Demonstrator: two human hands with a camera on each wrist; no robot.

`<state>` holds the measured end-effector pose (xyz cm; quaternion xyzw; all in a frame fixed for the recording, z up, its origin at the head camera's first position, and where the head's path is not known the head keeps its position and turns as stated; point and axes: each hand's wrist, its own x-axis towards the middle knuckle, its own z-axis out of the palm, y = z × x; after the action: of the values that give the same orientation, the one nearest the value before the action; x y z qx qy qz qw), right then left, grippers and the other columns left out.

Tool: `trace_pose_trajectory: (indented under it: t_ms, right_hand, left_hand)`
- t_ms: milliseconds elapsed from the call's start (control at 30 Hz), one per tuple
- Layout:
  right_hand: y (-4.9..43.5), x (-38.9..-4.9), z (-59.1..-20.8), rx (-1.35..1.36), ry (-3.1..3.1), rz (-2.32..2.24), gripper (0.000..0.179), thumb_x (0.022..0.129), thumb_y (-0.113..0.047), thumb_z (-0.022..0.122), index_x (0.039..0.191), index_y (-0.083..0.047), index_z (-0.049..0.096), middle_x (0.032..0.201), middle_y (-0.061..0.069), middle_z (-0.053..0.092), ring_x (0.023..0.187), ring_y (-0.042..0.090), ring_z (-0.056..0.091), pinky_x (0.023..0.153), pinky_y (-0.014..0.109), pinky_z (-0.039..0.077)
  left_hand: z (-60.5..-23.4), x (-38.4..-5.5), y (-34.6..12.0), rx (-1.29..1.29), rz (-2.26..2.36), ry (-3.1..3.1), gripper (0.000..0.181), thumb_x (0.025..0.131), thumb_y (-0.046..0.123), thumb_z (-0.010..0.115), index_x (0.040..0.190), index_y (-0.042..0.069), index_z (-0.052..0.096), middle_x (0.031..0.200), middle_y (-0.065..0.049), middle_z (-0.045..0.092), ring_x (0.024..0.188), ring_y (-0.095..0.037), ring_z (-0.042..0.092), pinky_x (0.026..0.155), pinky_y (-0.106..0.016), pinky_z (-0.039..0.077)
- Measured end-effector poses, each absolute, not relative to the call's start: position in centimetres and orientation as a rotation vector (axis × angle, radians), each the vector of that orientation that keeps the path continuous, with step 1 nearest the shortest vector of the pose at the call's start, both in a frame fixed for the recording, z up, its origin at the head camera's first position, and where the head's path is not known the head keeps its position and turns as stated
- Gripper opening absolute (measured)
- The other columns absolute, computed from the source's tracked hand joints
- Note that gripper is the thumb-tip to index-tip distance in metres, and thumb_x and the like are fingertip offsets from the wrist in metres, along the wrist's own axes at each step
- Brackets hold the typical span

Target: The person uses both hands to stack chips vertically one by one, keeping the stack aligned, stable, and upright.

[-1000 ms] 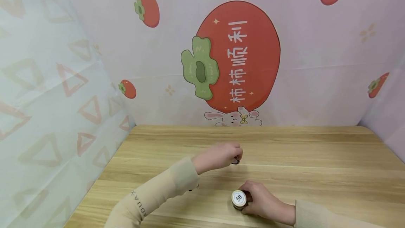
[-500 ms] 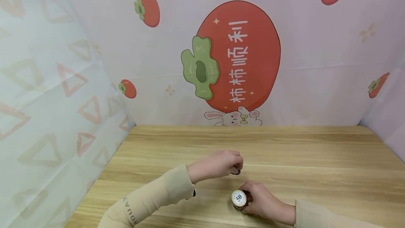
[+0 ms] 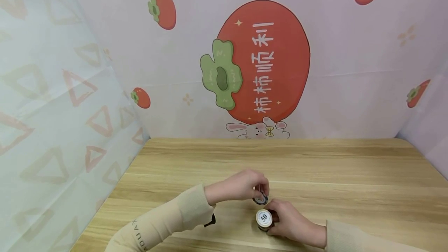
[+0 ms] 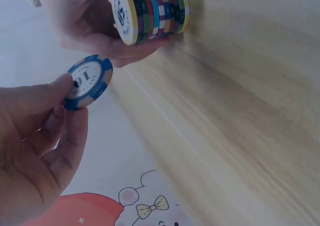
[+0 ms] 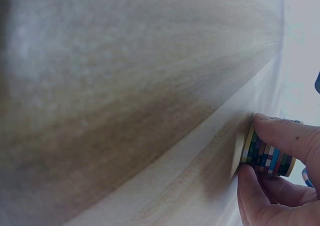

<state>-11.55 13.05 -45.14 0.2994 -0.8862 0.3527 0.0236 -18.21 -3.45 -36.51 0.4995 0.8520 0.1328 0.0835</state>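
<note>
In the head view my left hand pinches a single poker chip between thumb and fingers, just beyond the stack. The left wrist view shows this chip as blue and tan with a white centre marked 10. My right hand grips the side of a stack of poker chips, which stands upright on the table. Its top chip has a yellowish edge and reads 50. Chips of several colours make up the stack in the right wrist view, held between thumb and fingers.
A wood-grain table lies under both hands. Behind it hangs a pale backdrop with persimmon prints, and a patterned sheet is on the left. A small dark object shows below the left cuff.
My left hand has come nearer to the stack with the chip, which has turned so its face shows more. The right hand and the stack have stayed in place.
</note>
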Motion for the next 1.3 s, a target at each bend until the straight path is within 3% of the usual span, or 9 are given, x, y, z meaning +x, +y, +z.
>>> trace_pose_trajectory:
  t_ms: [267, 700, 1033, 1300]
  right_hand:
    - [13.1, -11.5, -45.3, 0.925, -2.757, 1.112, 0.035, 0.054, -0.008, 0.082, 0.081, -0.010, 0.059, 0.080, -0.011, 0.051, 0.073, -0.001, 0.044, 0.063, 0.020, 0.044]
    - [13.1, -11.5, -45.3, 0.941, -2.735, 1.102, 0.037, 0.054, -0.008, 0.082, 0.085, -0.009, 0.062, 0.081, -0.010, 0.053, 0.074, -0.001, 0.046, 0.064, 0.021, 0.045]
    - [13.1, -11.5, -45.2, 0.929, -2.770, 1.128, 0.038, 0.056, -0.008, 0.083, 0.088, -0.008, 0.062, 0.083, -0.010, 0.053, 0.076, -0.001, 0.046, 0.066, 0.021, 0.045]
    - [13.1, -11.5, -45.3, 0.915, -2.776, 1.162, 0.039, 0.055, -0.005, 0.081, 0.089, -0.006, 0.062, 0.084, -0.008, 0.055, 0.077, -0.001, 0.049, 0.067, 0.021, 0.046]
  left_hand:
    - [-37.5, -18.3, -3.7, 1.279, 0.657, 2.420, 0.007, 0.077, 0.002, 0.070, 0.079, 0.008, 0.066, 0.074, 0.006, 0.062, 0.065, 0.004, 0.051, 0.058, -0.010, 0.043]
    - [-39.1, -18.1, -3.9, 0.852, 0.959, 2.244, 0.007, 0.075, -0.005, 0.069, 0.080, -0.002, 0.066, 0.067, 0.002, 0.056, 0.059, -0.005, 0.053, 0.054, -0.023, 0.051]
    - [-39.6, -17.6, -3.9, 0.814, 0.986, 2.220, 0.007, 0.075, -0.006, 0.068, 0.081, -0.003, 0.066, 0.068, -0.004, 0.061, 0.059, -0.005, 0.052, 0.050, -0.017, 0.046]
    - [-40.0, -17.3, -3.7, 0.778, 0.998, 2.254, 0.006, 0.075, -0.005, 0.069, 0.079, -0.002, 0.067, 0.065, 0.000, 0.062, 0.056, -0.003, 0.054, 0.054, -0.026, 0.052]
